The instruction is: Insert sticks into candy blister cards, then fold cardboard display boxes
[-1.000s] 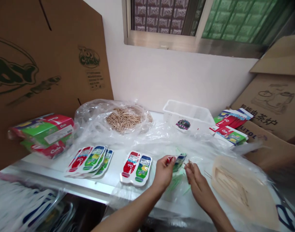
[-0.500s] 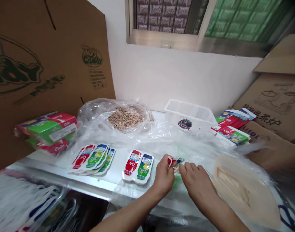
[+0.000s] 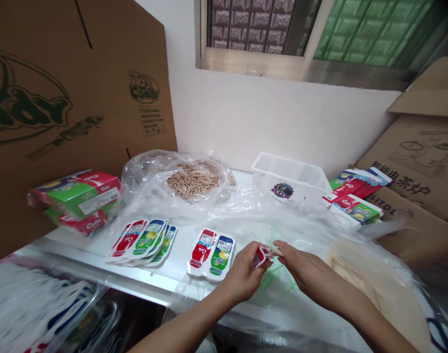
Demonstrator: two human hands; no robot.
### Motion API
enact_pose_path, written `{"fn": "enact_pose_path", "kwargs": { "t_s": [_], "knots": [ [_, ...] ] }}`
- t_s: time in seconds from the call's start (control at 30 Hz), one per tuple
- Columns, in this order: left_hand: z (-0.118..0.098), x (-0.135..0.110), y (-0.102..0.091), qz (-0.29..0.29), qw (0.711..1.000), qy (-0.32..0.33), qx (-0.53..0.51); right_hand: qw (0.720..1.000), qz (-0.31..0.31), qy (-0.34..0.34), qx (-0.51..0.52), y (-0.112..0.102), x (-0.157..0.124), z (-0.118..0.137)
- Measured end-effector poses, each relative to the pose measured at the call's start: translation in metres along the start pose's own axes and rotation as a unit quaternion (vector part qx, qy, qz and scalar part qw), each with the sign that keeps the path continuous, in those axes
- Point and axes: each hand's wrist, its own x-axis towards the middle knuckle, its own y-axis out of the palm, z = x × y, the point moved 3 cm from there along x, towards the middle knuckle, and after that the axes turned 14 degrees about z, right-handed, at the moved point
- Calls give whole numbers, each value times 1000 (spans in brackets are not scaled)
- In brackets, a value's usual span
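My left hand [image 3: 242,277] is closed around a small red cola packet [image 3: 260,257], folded or tilted so only part of its print shows. Beside it, my right hand [image 3: 305,269] pinches thin light-brown sticks [image 3: 276,252] against the packet's near edge; whether they are inside it is hidden. Under both hands lie thin green strips [image 3: 270,282] on clear plastic. Just left of my left hand, a flat twin bottle-shaped packet [image 3: 211,255] with red cola and green-blue halves rests on the table. Further left is an overlapping pile of similar packets [image 3: 145,240].
A plastic bag of brown sticks [image 3: 192,181] lies at the back, near a white basket [image 3: 301,179]. Printed boxes [image 3: 82,196] stand left, folded cartons [image 3: 358,193] right. A beige tray [image 3: 393,299] holds pale sticks. Large cardboard boxes [image 3: 80,88] flank the table.
My right hand has turned and risen slightly, with its fingertips now at the packet. The packet in my left hand is tilted differently. The view has shifted a little.
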Motion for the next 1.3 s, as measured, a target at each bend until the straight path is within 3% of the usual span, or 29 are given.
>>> {"fn": "enact_pose_path", "kwargs": {
  "t_s": [0.2,0.33,0.4,0.47,0.57,0.73,0.83,1.0,1.13,1.3],
  "knots": [
    [-2,0,-3,55,992,54,103,997,43,15,-58,0,6,9],
    [-5,0,10,126,965,33,227,988,114,50,-93,2,14,14],
    [-9,-2,15,146,961,26,235,987,138,40,-68,-1,17,16],
    [-11,-5,16,146,970,13,192,995,102,16,2,-11,19,16],
    [-8,-9,9,95,992,-37,73,987,18,20,161,-21,22,9],
    [2,-10,3,35,986,-44,-155,907,-6,-18,422,-1,31,6],
    [6,-9,6,40,963,-29,-265,893,-37,12,449,15,36,6],
    [12,-10,11,34,936,-36,-349,907,-81,49,409,22,37,11],
    [11,-10,10,24,933,-35,-357,906,-84,54,411,22,31,19],
    [4,-9,9,34,941,-8,-337,872,-124,59,469,20,30,23]
  ]
}}
